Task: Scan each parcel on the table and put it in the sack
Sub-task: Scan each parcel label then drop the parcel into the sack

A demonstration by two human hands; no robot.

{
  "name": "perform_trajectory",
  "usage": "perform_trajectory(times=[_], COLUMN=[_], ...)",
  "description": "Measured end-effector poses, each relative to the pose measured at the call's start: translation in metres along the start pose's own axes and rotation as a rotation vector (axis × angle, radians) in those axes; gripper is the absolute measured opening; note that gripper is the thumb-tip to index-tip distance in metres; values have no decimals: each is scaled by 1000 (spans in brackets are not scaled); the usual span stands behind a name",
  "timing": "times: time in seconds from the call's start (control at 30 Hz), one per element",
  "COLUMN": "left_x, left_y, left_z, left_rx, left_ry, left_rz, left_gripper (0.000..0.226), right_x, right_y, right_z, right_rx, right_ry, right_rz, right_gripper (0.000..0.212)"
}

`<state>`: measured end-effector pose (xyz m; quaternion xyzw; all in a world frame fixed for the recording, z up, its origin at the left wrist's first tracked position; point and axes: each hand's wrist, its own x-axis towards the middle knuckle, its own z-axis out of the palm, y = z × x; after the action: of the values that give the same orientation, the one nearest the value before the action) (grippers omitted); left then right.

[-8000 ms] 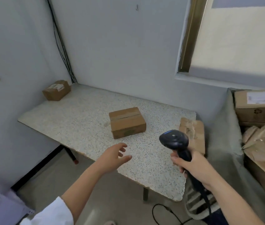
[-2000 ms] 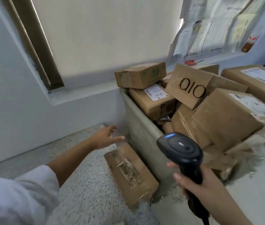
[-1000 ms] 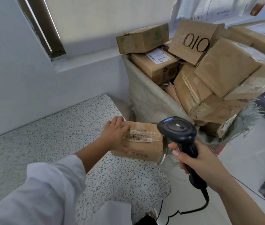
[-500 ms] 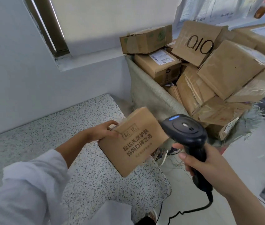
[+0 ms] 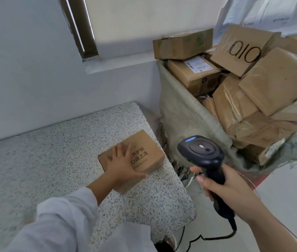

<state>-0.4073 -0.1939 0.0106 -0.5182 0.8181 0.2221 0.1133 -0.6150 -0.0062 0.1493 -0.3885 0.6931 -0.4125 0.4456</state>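
We count one desk (image 5: pixel 53 160), and on it a single parcel (image 5: pixel 149 155), lying near the right edge. One sack (image 5: pixel 185 115) stands just beside the desk's far right corner. In the sack we make out at least eight cardboard boxes (image 5: pixel 278 79); the pile hides any others, so we cannot give a full number. One of these boxes carries a hand-drawn marking (image 5: pixel 245 50). There is one scanner (image 5: pixel 201 153), with one cable (image 5: pixel 216 238). We see two hands, a left hand (image 5: pixel 121 166) and a right hand (image 5: pixel 229 188), and one white sleeve (image 5: pixel 62 224). One window (image 5: pixel 144 20) shows above.
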Motion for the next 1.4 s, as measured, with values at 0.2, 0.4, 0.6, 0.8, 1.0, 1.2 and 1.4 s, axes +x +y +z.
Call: perform_trajectory(times=[0.2,0.4,0.6,0.8,1.0,1.2,1.4], left_x=[8,34,31,6,7,-4,-22], left_y=[-2,-37,-71,-20,1,-33,-52], left_z=[5,-62,-73,-38,-18,-41,-66], left_rx=[122,-398,-312,-83,-71,-735,-1177], left_ry=[29,-203,-53,279,82,96,-143], left_rz=[-66,-76,-210,-180,-370,-226,-6], left_gripper=[122,83,68,64,121,99,106], right_x=[2,6,13,22,26,21,8], right_y=[-1,-2,-3,-1,-1,-9,-31], right_z=[-2,-3,3,11,9,3,2], right_rx=[-2,-12,1,-37,-58,-112,-295], right_ry=[-19,-39,-88,-126,-140,-184,-241], right_rz=[3,2,23,19,12,-3,-143], right_gripper=[18,16,18,21,24,19,25])
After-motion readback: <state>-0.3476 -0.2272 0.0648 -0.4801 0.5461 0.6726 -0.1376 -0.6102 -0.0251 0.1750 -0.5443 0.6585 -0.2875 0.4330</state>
